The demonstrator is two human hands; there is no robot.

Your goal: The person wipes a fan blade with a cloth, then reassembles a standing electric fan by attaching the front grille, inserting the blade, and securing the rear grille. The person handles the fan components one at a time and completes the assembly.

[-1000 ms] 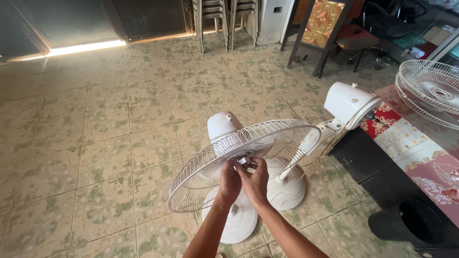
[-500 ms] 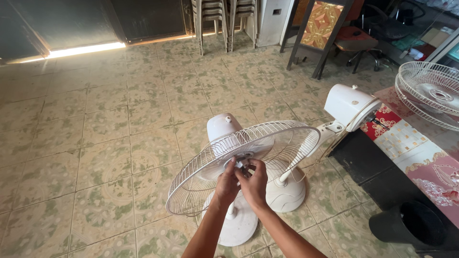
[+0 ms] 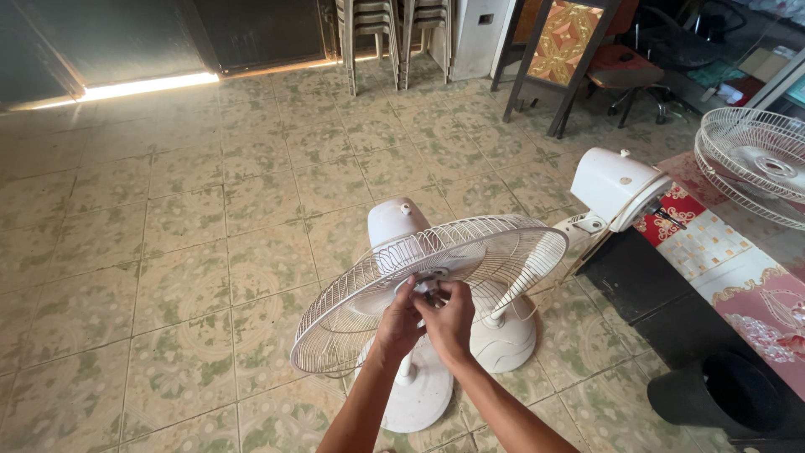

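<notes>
The floor [image 3: 168, 218] is laid with square tiles patterned in pale green and cream. Two white round fan bases [image 3: 503, 340] are set on it side by side, touching or nearly so. Stacked chairs [image 3: 394, 33] are stood at the far wall, and a dark round bucket [image 3: 725, 403] is placed at the right.

The white wire fan guard [image 3: 428, 289] has tilted slightly lower on its left edge, and both hands [image 3: 428, 317] have shifted a little at its centre hub.
</notes>
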